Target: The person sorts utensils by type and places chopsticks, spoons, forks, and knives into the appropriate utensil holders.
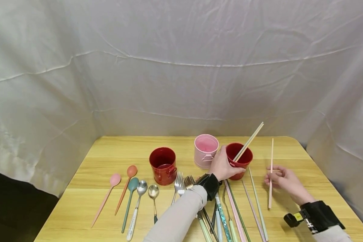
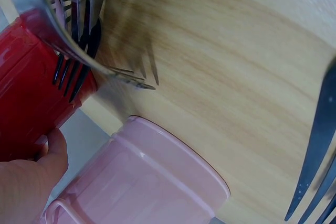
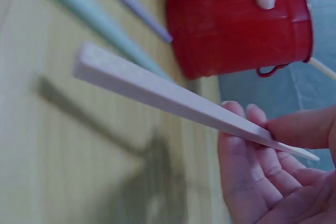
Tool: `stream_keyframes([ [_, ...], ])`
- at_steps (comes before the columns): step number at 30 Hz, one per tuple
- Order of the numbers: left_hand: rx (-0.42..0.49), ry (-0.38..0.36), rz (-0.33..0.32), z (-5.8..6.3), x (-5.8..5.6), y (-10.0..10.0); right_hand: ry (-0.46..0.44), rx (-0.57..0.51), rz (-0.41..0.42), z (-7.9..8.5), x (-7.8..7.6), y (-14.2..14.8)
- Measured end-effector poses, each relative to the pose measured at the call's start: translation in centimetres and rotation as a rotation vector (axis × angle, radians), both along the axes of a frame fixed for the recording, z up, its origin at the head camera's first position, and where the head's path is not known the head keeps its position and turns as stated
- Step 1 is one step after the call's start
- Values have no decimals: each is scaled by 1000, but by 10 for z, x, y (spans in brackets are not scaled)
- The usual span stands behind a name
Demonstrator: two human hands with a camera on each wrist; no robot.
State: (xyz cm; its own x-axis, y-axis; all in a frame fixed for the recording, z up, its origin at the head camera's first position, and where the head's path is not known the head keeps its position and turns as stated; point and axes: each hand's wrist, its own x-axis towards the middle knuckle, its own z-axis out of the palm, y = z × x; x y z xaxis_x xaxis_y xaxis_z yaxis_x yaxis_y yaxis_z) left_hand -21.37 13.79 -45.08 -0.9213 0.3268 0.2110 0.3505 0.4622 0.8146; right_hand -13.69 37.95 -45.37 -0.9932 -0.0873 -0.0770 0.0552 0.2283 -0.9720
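My left hand grips the right-hand red bucket, its thumb lying across the front just below the rim. Pale chopsticks lean out of this bucket toward the upper right. To the right of it, my right hand pinches a pale pink chopstick between thumb and fingers. The right wrist view shows that chopstick above the table, thick square end toward the camera and thin end past the fingers. A pink bucket stands just beside the left hand.
Another red bucket stands left of centre. Several spoons lie on the left of the wooden table. Forks and more cutlery lie under the left forearm. A green chopstick and a purple chopstick lie between the arms.
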Motion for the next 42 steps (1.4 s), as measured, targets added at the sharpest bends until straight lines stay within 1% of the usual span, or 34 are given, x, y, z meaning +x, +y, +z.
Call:
stream_keyframes([
  [2, 3, -3, 0, 0, 0, 0, 66, -104, -5, -1, -3, 4],
  [4, 4, -5, -1, 1, 0, 0, 127, -122, -14, 3, -4, 3],
  [7, 7, -7, 0, 1, 1, 0, 203, -136, -65, 19, -3, -4],
  [9, 8, -6, 0, 1, 1, 0, 247, -99, -101, 34, -1, -12],
  [15, -1, -3, 3, 1, 1, 0, 417, -163, -187, 67, -3, -26],
  [20, -8, -17, 9, 1, 2, 0, 575, -263, -288, 89, -12, -38],
  [23, -10, -24, 10, 3, 2, 0, 654, -321, -347, 101, -17, -47],
  [25, -11, -28, 10, 3, 3, 0, 702, -355, -378, 107, -21, -53],
  [28, -11, -30, 10, 3, 3, 0, 754, -394, -407, 110, -27, -62],
  [30, -10, -32, 8, 3, 3, 0, 770, -425, -399, 108, -31, -66],
  [32, -8, -32, 7, 3, 3, 0, 759, -430, -397, 104, -35, -69],
  [35, -5, -37, 6, 3, 3, 0, 722, -403, -400, 93, -40, -74],
  [37, -8, -38, 9, 3, 3, 0, 679, -356, -412, 85, -42, -76],
  [39, -10, -39, 11, 4, 4, 1, 633, -287, -410, 77, -43, -78],
  [40, -12, -36, 12, 4, 4, 1, 609, -221, -402, 74, -43, -77],
  [42, -15, -26, 9, 3, 3, 1, 573, -44, -372, 68, -42, -75],
])
